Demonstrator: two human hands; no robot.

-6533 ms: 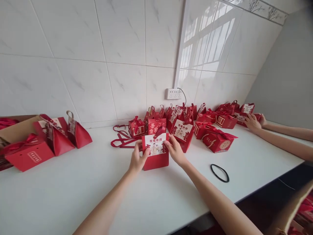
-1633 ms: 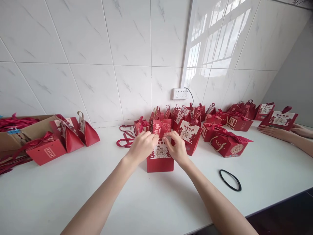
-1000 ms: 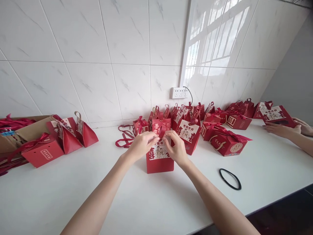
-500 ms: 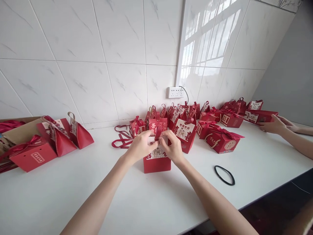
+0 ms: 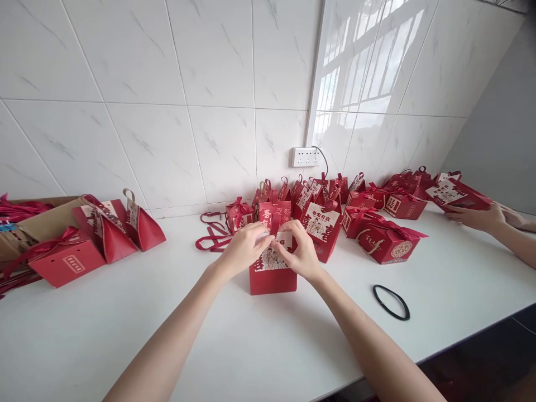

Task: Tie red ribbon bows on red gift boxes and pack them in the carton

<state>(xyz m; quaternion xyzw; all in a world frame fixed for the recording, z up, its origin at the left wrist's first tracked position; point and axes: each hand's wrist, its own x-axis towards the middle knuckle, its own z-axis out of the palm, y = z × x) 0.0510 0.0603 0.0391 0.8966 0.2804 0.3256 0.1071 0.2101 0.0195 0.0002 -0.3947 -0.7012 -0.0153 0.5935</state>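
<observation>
Red box (image 5: 273,282) upright on white table (image 5: 234,352), left hand (image 5: 244,249) and right hand (image 5: 303,252) pinching its top, black band (image 5: 407,314) right of box, ribbon (image 5: 216,238) left of box

1. L hand (image 5: 248,247) & R hand (image 5: 303,251) close tog., both gripping nr top of red gift box (image 5: 273,282), upright on white table (image 5: 201,346).
2. Box front: white panel (image 5: 274,262) w/ red characters & cartoon couple, partly hidden by hands; red ribbon loop (image 5: 275,224) btwn them.
3. Behind: cluster of red boxes (image 5: 320,229) nr tiled wall (image 5: 221,139).
4. Far L: more red boxes (image 5: 67,257), cardboard carton (image 5: 52,216).
5. To R: black ring (image 5: 404,317), flat.
6. Far R: co-worker's hands (image 5: 481,219) on tilted red box (image 5: 463,193).
</observation>
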